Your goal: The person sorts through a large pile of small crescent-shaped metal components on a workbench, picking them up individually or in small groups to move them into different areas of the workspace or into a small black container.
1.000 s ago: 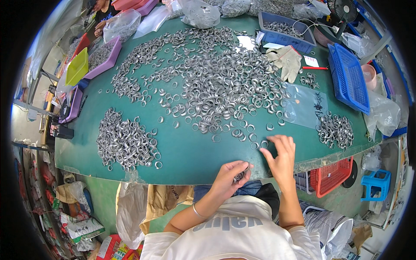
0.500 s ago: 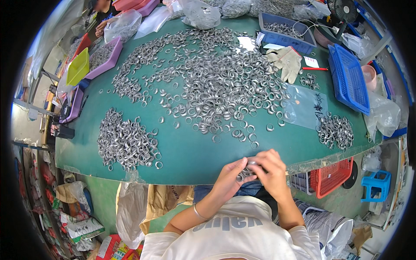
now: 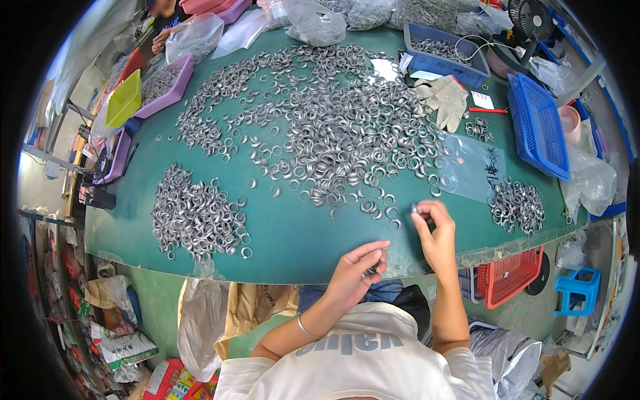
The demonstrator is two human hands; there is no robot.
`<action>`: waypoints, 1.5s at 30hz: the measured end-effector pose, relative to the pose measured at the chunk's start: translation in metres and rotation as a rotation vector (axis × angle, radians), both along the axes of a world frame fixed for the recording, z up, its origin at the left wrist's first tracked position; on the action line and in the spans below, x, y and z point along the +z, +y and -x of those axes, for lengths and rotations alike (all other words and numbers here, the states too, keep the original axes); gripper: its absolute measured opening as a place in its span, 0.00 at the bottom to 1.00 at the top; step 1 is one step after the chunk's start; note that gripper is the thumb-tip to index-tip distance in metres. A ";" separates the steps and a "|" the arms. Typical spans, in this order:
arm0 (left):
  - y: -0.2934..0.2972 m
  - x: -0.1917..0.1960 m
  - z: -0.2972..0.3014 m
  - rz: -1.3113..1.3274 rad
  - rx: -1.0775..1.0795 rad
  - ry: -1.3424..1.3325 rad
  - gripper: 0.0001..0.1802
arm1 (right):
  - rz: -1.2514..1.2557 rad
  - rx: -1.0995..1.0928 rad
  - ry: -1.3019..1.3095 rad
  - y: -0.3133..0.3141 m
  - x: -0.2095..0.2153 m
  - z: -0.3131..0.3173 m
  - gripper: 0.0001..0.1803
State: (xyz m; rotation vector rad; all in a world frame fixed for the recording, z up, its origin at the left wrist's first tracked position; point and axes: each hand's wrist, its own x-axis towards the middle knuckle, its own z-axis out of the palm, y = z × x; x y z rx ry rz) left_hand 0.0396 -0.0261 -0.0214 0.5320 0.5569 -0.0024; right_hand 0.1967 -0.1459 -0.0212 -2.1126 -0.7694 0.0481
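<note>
Curled over the table's front edge, my left hand [image 3: 353,275] is closed around a few grey metal rings [image 3: 369,272], mostly hidden by its fingers. My right hand [image 3: 436,230] is raised over the table to the right, pinching one metal ring [image 3: 414,209] between thumb and fingertips. Just beyond it spreads the large heap of loose metal rings [image 3: 347,133], with several strays along its near side. A smaller pile of rings [image 3: 197,213] lies at the left, and another pile [image 3: 518,207] at the right.
On the green table [image 3: 293,247] lie a work glove [image 3: 443,100], a red pen [image 3: 487,111] and a clear plastic bag [image 3: 470,167]. Blue baskets [image 3: 537,127] stand at the right, a blue bin [image 3: 445,57] behind. A person's hand [image 3: 160,41] shows far left.
My hands have drawn apart. The right one has moved right and forward with a ring in its fingertips, while the left stays near the table edge, its fingers curled over rings.
</note>
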 end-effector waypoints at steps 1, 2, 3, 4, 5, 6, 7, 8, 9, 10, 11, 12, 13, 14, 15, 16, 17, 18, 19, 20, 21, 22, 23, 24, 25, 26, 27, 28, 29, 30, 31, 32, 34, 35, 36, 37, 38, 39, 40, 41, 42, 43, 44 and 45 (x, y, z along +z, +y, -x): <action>-0.001 0.001 0.000 -0.004 0.007 -0.015 0.16 | -0.135 0.045 0.290 -0.004 0.005 0.013 0.08; -0.002 0.004 -0.001 -0.027 0.003 -0.008 0.17 | -0.271 0.086 0.579 -0.006 0.010 0.025 0.07; -0.003 0.008 -0.004 -0.050 -0.001 0.000 0.18 | -0.358 0.160 0.731 -0.007 0.013 0.034 0.06; -0.003 0.011 -0.005 -0.076 -0.002 0.005 0.18 | -0.328 0.204 0.725 -0.006 0.015 0.040 0.06; -0.003 0.010 -0.005 -0.103 -0.023 0.003 0.18 | -0.222 0.264 0.485 -0.005 0.018 0.041 0.07; -0.003 0.006 -0.005 -0.129 -0.043 0.002 0.17 | -0.114 0.318 0.245 -0.004 0.025 0.043 0.07; -0.002 0.002 -0.004 -0.156 -0.060 0.000 0.16 | -0.078 0.326 0.185 -0.003 0.033 0.045 0.08; 0.000 -0.001 -0.003 -0.133 -0.065 -0.005 0.15 | -0.111 0.356 0.198 -0.004 0.035 0.043 0.08; 0.003 -0.004 -0.001 -0.109 -0.069 -0.010 0.14 | -0.144 0.386 0.210 -0.004 0.037 0.040 0.08; 0.005 -0.005 0.000 -0.085 -0.074 -0.014 0.13 | -0.177 0.416 0.223 -0.006 0.038 0.037 0.08; 0.004 -0.004 0.000 -0.096 -0.069 -0.013 0.12 | -0.185 0.406 0.332 -0.008 0.039 0.034 0.08; 0.004 -0.001 -0.001 -0.108 -0.064 -0.012 0.12 | -0.170 0.400 0.314 -0.007 0.040 0.033 0.08; 0.004 0.001 -0.002 -0.118 -0.061 -0.013 0.11 | -0.155 0.393 0.295 -0.005 0.043 0.033 0.08; 0.002 0.004 -0.003 -0.127 -0.040 0.002 0.10 | -0.139 0.386 0.277 -0.004 0.044 0.033 0.07; 0.000 0.006 -0.005 -0.136 -0.019 0.017 0.09 | -0.158 0.364 0.371 -0.003 0.041 0.035 0.07; -0.001 0.007 -0.005 -0.145 0.001 0.032 0.08 | -0.162 0.285 0.343 -0.003 0.039 0.035 0.07; 0.000 0.007 -0.004 -0.138 0.009 -0.001 0.08 | -0.165 0.207 0.314 -0.001 0.038 0.035 0.07; 0.001 0.007 -0.002 -0.131 0.016 -0.034 0.07 | -0.169 0.130 0.285 0.000 0.035 0.034 0.07; 0.002 0.007 -0.001 -0.124 0.022 -0.067 0.07 | -0.156 0.065 0.250 0.000 0.028 0.032 0.08; 0.003 0.007 -0.001 -0.127 0.003 -0.097 0.06 | -0.091 0.053 0.110 0.003 0.021 0.030 0.09; 0.004 0.005 -0.001 -0.129 -0.015 -0.128 0.06 | -0.026 0.042 -0.030 0.006 0.015 0.028 0.09; 0.005 0.004 -0.001 -0.131 -0.033 -0.158 0.06 | 0.038 0.032 -0.170 0.009 0.009 0.027 0.10; 0.005 0.002 -0.002 -0.135 -0.039 -0.147 0.07 | 0.089 0.008 -0.186 0.012 0.002 0.029 0.10; 0.006 0.001 -0.003 -0.138 -0.046 -0.137 0.07 | 0.095 0.006 -0.186 0.012 0.000 0.029 0.10; 0.007 0.000 -0.003 -0.142 -0.050 -0.126 0.08 | 0.101 0.008 -0.184 0.011 -0.003 0.029 0.09; 0.006 0.000 -0.003 -0.157 -0.044 -0.102 0.09 | 0.107 0.010 -0.182 0.011 -0.004 0.028 0.09; 0.006 0.001 -0.003 -0.173 -0.037 -0.078 0.10 | 0.105 -0.008 -0.184 0.012 -0.003 0.028 0.07; 0.006 0.001 -0.003 -0.188 -0.034 -0.055 0.12 | 0.065 -0.010 -0.182 0.011 -0.004 0.028 0.07; 0.006 0.001 -0.003 -0.195 -0.028 -0.044 0.13 | 0.024 -0.013 -0.180 0.011 -0.005 0.027 0.06; 0.007 0.000 -0.003 -0.202 -0.023 -0.032 0.14 | -0.016 -0.015 -0.178 0.010 -0.006 0.027 0.06; 0.007 -0.001 -0.003 -0.209 -0.017 -0.021 0.16 | -0.071 -0.031 -0.052 0.011 -0.005 0.029 0.05; 0.007 -0.003 -0.002 -0.241 0.002 -0.038 0.16 | -0.126 -0.048 0.074 0.011 -0.003 0.032 0.05; 0.007 -0.006 0.000 -0.306 0.040 -0.073 0.15 | -0.230 -0.060 0.298 0.009 -0.003 0.036 0.05; 0.008 -0.006 -0.001 -0.239 0.043 -0.082 0.14 | -0.280 -0.055 0.394 0.007 -0.006 0.037 0.06; 0.010 -0.006 -0.002 -0.173 0.045 -0.092 0.14 | -0.329 -0.051 0.491 0.005 -0.008 0.038 0.06; 0.011 -0.006 -0.002 -0.108 0.049 -0.100 0.13 | -0.359 -0.038 0.530 0.005 -0.006 0.040 0.06; 0.012 -0.005 -0.003 -0.096 0.032 -0.105 0.12 | -0.389 -0.024 0.569 0.006 -0.001 0.044 0.06; 0.012 -0.004 -0.004 -0.083 0.014 -0.111 0.11 | -0.418 -0.011 0.607 0.006 0.003 0.046 0.07; 0.013 -0.001 -0.006 -0.069 -0.004 -0.116 0.11 | -0.390 0.036 0.500 0.007 0.007 0.047 0.07; 0.012 0.005 -0.008 -0.054 -0.003 -0.085 0.11 | -0.361 0.083 0.393 0.007 0.010 0.047 0.07; 0.011 0.013 -0.011 -0.038 -0.002 -0.054 0.11 | -0.331 0.129 0.286 0.007 0.014 0.048 0.07; 0.010 0.019 -0.012 -0.023 0.000 -0.023 0.11 | -0.278 0.174 0.182 0.010 0.019 0.049 0.08; 0.010 0.016 -0.012 -0.057 -0.028 -0.022 0.13 | -0.277 0.229 0.164 0.010 0.020 0.048 0.08; 0.010 0.009 -0.010 -0.091 -0.055 -0.021 0.14 | -0.276 0.284 0.145 0.010 0.020 0.047 0.09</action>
